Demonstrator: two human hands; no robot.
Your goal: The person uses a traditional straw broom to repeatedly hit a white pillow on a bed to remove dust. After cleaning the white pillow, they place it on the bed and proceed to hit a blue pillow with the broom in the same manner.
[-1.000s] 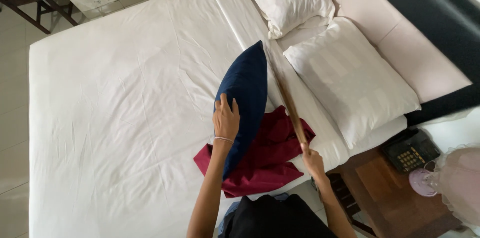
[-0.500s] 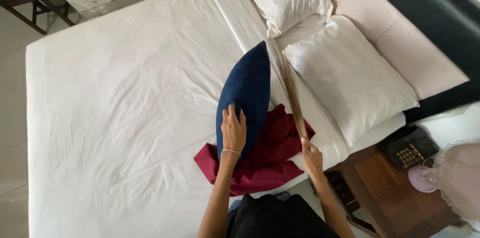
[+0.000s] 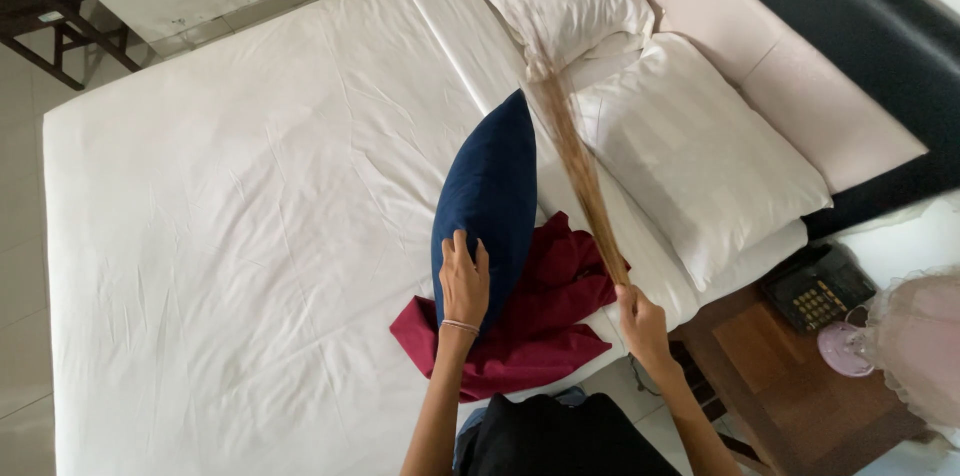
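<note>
Navy cushion (image 3: 488, 206) under flat left hand (image 3: 464, 281); right hand (image 3: 638, 318) gripping broom (image 3: 580, 171); maroon cloth (image 3: 540, 321), white pillows (image 3: 690, 151) alongside.

Wide bare sheet (image 3: 230, 236) lies open leftward; navy cushion (image 3: 490, 196), maroon cloth (image 3: 545, 321) and white pillows (image 3: 690, 146) crowd the right.

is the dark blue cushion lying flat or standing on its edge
On edge: the blue cushion stands narrow and tall on the bed, steadied by the left hand.
</note>
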